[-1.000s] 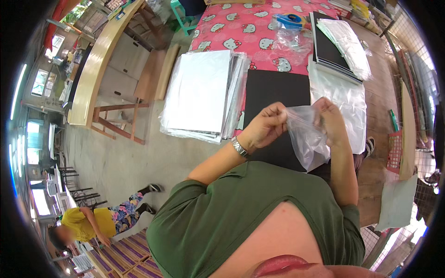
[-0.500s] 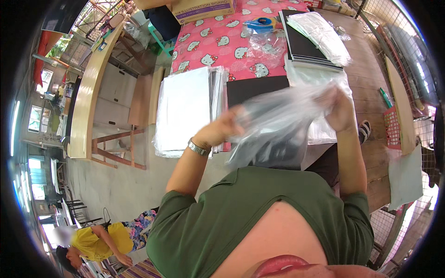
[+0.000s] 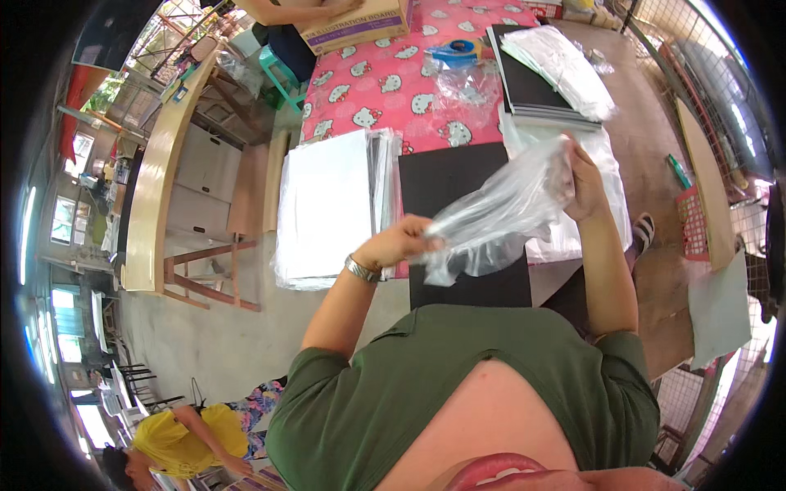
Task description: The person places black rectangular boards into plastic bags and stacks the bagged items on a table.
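A clear plastic bag (image 3: 499,204) is stretched between my two hands, crumpled and hanging loose below. My left hand (image 3: 403,239) pinches its left end, and my right hand (image 3: 584,182) grips its upper right end. Beneath it a black board (image 3: 446,176) lies on the near part of the table. Left of the board is a stack of white sheets in clear plastic (image 3: 323,204). Flat clear plastic bags (image 3: 602,221) lie to the right, partly behind my right hand and forearm.
The pink printed tablecloth (image 3: 360,94) bears a blue tape dispenser (image 3: 454,52) beside loose clear plastic. A pile of black boards (image 3: 536,82) with white plastic bags on top is at the far right. Someone's hand (image 3: 340,6) rests on a cardboard box (image 3: 360,29). Another person in yellow (image 3: 188,438) is at lower left.
The bag has swung and slackened, exposing more of the black board. My left hand has moved slightly down and my right hand slightly left. A person's arm has come over the box.
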A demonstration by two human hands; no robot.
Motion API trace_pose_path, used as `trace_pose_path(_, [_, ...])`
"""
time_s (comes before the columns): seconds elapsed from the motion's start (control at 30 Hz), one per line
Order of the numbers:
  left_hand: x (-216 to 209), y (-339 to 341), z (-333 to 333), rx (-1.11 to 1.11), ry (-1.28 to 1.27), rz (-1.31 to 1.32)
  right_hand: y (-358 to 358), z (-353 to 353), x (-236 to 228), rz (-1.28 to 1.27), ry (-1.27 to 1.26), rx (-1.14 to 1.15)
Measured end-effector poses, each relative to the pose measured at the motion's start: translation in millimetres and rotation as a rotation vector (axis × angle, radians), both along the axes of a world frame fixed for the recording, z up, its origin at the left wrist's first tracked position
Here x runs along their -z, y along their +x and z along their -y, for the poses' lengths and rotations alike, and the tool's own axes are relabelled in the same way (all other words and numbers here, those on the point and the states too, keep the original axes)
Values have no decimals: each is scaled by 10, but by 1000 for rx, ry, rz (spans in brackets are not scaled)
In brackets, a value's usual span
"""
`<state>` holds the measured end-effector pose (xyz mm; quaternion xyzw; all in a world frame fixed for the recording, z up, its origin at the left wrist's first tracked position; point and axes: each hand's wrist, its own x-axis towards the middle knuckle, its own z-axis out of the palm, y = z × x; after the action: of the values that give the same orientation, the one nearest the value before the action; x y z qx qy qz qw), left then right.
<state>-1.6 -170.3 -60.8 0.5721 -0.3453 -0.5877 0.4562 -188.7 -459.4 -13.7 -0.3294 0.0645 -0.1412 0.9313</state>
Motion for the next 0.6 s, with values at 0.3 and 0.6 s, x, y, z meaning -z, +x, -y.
trace_pose_path(0.3, [251,314,-185,-452,-245,-200,76,14,336,-62,-334,52])
trace_pose_path(0.6, [523,1052,457,-834,-196,-562,817,669,1249,-163,-127,-161])
